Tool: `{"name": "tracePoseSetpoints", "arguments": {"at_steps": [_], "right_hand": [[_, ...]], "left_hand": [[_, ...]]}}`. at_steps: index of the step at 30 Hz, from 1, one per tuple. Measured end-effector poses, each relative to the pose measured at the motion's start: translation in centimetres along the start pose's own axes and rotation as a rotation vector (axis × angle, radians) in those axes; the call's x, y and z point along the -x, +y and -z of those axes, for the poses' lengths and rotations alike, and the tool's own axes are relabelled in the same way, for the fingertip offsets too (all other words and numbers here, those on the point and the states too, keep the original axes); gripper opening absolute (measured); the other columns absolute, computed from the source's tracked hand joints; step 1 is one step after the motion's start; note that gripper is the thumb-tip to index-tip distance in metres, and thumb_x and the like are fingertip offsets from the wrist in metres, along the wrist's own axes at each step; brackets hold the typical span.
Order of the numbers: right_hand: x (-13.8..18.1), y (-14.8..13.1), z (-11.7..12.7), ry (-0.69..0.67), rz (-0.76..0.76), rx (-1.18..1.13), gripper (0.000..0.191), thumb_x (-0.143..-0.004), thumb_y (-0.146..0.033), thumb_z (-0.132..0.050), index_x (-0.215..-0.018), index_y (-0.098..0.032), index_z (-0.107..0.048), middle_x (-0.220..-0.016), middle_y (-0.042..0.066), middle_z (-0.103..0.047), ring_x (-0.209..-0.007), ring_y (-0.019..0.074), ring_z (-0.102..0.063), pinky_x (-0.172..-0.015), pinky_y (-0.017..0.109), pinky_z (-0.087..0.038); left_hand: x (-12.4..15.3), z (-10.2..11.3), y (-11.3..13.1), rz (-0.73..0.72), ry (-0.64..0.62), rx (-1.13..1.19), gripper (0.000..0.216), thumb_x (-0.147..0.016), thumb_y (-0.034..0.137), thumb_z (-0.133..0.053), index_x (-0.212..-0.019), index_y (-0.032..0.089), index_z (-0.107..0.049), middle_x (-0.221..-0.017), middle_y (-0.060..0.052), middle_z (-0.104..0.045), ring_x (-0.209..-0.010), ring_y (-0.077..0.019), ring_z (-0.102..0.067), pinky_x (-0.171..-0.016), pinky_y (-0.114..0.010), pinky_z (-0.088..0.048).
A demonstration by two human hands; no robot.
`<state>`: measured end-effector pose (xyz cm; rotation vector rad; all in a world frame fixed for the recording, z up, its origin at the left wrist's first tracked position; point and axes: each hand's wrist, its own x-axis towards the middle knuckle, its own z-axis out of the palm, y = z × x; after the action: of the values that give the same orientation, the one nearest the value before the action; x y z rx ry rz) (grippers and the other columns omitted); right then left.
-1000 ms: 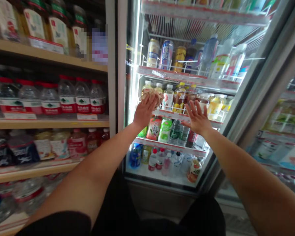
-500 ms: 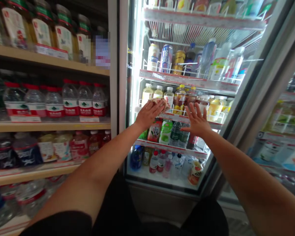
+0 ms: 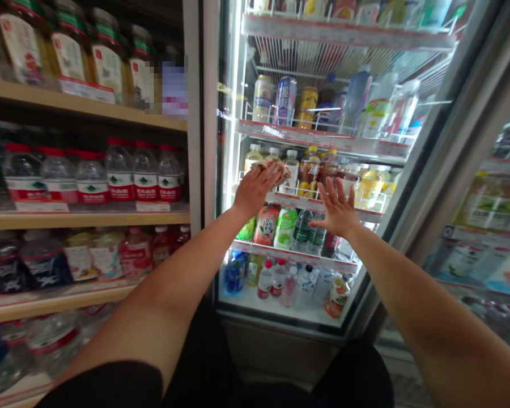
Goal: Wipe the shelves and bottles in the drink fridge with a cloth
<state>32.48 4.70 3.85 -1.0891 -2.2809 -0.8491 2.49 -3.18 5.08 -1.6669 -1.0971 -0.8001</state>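
Observation:
My left hand [image 3: 254, 190] lies over a crumpled, pale pinkish cloth [image 3: 285, 172], pressing it against the glass door [image 3: 280, 319] of a lit drinks cooler. The fingers cover most of the cloth. To the right of it, my right hand [image 3: 338, 209] is spread with its fingers apart and nothing in it. It is held up at the glass; whether the palm touches cannot be made out. Behind both hands, through the glass, stand juice bottles [image 3: 309, 170] on a wire shelf, with a green-labelled bottle [image 3: 285, 228] on the shelf below.
On the left, open wooden shelves [image 3: 153, 219] carry red-capped water bottles [image 3: 119, 173] and other drinks. A metal door edge [image 3: 433, 209] runs along the cooler's right side, beside another glass-fronted cooler [image 3: 484, 226]. My knees [image 3: 352, 374] are low in front.
My left hand and the cloth have shifted slightly upward on the glass. The right hand stays spread in nearly the same place. The view has moved a little.

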Motion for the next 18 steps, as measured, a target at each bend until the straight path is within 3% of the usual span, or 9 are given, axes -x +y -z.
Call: {"name": "tracePoseSetpoints", "arguments": {"at_steps": [3, 8, 14, 18], "right_hand": [[0.0, 0.0, -0.2, 0.016, 0.003, -0.020, 0.127, -0.079, -0.073, -0.063, -0.157, -0.029, 0.028, -0.170, 0.005, 0.021, -0.156, 0.0383, 0.015, -0.121, 0.069, 0.001], [0.0, -0.1, -0.1, 0.011, 0.010, -0.044, 0.129, -0.078, -0.073, -0.065, -0.157, -0.028, 0.027, -0.170, 0.006, 0.021, -0.156, 0.0390, 0.015, -0.121, 0.069, 0.002], [0.1, -0.4, 0.5, -0.023, -0.026, -0.017, 0.129, -0.077, -0.071, -0.066, -0.159, -0.028, 0.024, -0.171, 0.006, 0.019, -0.156, 0.0372, 0.016, -0.122, 0.067, 0.001], [0.1, -0.5, 0.5, -0.024, -0.031, -0.029, 0.129, -0.077, -0.072, -0.066, -0.159, -0.028, 0.024, -0.171, 0.006, 0.019, -0.156, 0.0369, 0.016, -0.122, 0.067, 0.001]], "left_hand": [[0.3, -0.3, 0.4, 0.039, 0.036, -0.010, 0.060, -0.096, 0.008, -0.040, -0.154, 0.023, -0.041, -0.161, -0.008, -0.040, -0.147, -0.0320, -0.040, -0.117, -0.052, -0.041], [1.5, -0.3, 1.2, -0.139, -0.023, -0.028, 0.058, -0.096, 0.009, -0.042, -0.152, 0.028, -0.043, -0.159, -0.005, -0.044, -0.143, -0.0297, -0.045, -0.117, -0.052, -0.042], [1.1, -0.4, 0.7, 0.023, 0.070, -0.037, 0.058, -0.096, 0.011, -0.042, -0.150, 0.030, -0.046, -0.157, -0.006, -0.046, -0.144, -0.0322, -0.043, -0.111, -0.053, -0.047], [1.9, -0.7, 1.2, -0.067, 0.019, -0.032, 0.056, -0.096, 0.012, -0.047, -0.149, 0.029, -0.047, -0.158, -0.007, -0.045, -0.142, -0.0326, -0.046, -0.111, -0.054, -0.046]]}}
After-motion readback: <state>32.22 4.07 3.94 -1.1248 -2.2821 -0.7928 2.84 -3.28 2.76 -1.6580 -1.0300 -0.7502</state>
